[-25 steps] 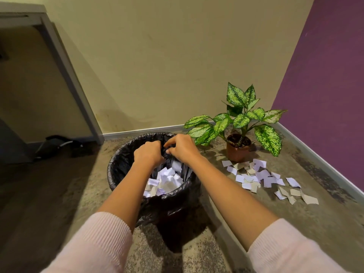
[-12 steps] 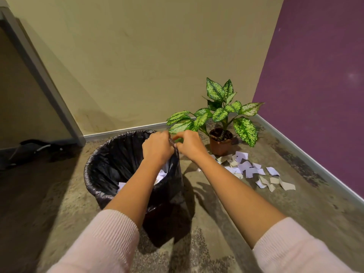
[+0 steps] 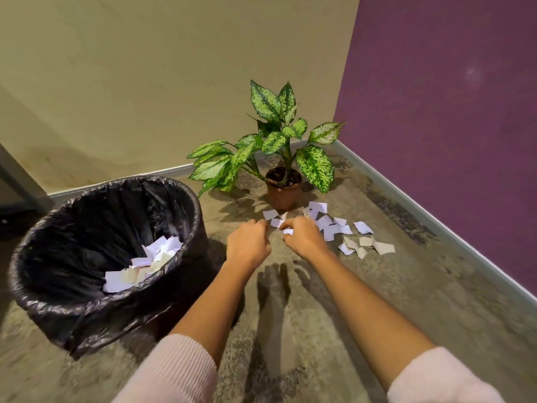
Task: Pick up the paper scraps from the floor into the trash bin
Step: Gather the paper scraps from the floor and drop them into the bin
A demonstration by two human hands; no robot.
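A loose pile of white and beige paper scraps (image 3: 334, 228) lies on the floor in front of a potted plant. The trash bin (image 3: 35, 274), lined with a black bag, stands to the left and holds several scraps (image 3: 139, 266). My left hand (image 3: 247, 245) hovers between the bin and the pile, fingers loosely bent down, with nothing seen in it. My right hand (image 3: 303, 238) is over the near left edge of the pile. Its curled fingertips are at a small white scrap; whether they grip it is hidden.
A potted plant (image 3: 283, 187) with wide green leaves stands in the corner just behind the scraps. The purple wall (image 3: 450, 126) and its skirting run along the right. A dark table leg (image 3: 17, 181) shows at the far left. The floor is mottled concrete.
Both hands have left the bin's rim and moved right and forward to the scrap pile. The view has turned right, so the bin now sits at the left.
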